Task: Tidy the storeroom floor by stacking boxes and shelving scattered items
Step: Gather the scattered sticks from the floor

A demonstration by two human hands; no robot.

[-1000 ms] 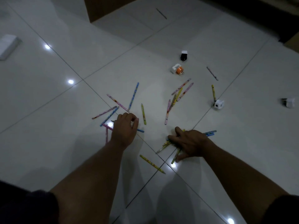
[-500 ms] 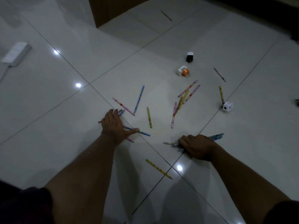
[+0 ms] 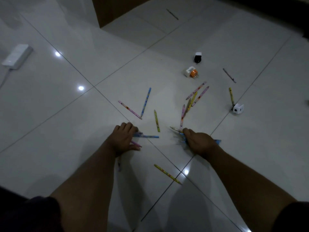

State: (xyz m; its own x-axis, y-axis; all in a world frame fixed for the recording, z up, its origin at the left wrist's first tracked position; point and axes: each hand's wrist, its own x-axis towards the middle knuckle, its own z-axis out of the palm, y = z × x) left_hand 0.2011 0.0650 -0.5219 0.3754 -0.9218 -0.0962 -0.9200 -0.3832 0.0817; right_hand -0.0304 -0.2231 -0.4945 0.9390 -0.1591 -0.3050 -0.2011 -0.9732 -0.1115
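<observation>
Left hand (image 3: pixel 124 139) and right hand (image 3: pixel 199 142) apparently grip pencils (image 3: pixel 150 136)

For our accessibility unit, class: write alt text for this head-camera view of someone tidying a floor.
Seen from above, a person's right hand grips a bunch of pencils on a white tiled floor while the left hand curls its fingers over a blue pencil. More pencils and three small plugs lie scattered beyond.

Dim, wide-angle view; ceiling-light glare spots glint on glossy floor tiles (image 3: pixel 50 114).
</observation>
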